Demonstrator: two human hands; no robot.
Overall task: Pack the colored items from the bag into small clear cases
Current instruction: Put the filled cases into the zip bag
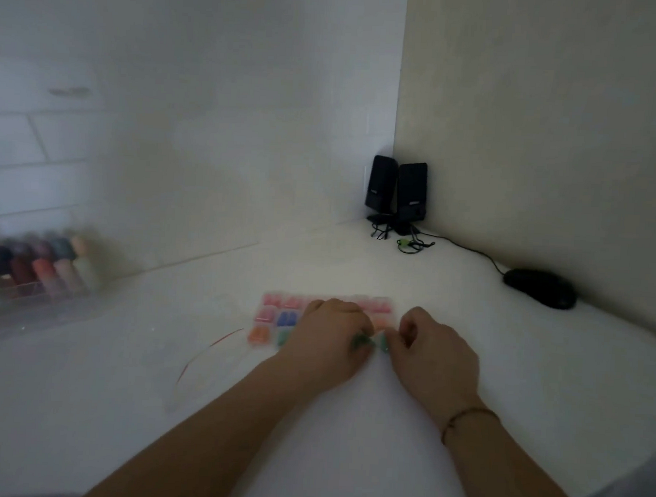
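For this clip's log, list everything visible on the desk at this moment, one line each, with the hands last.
Clear cases: a blurred cluster, count unclear, with pink, blue, orange and green contents, desk centre, partly under the hands.
Green item: one, at the left hand's fingertips.
Green item: one, at the right hand's fingertips.
Clear bag with red edge: one, flat, left of the cases.
Clear box of coloured bottles: one, far left, blurred.
Speakers: two, black, back corner.
Mouse: one, black, right, by the wall.
Wristband: one, dark, right wrist.
Left hand: curled, pinching a green item.
Right hand: curled, pinching the other.
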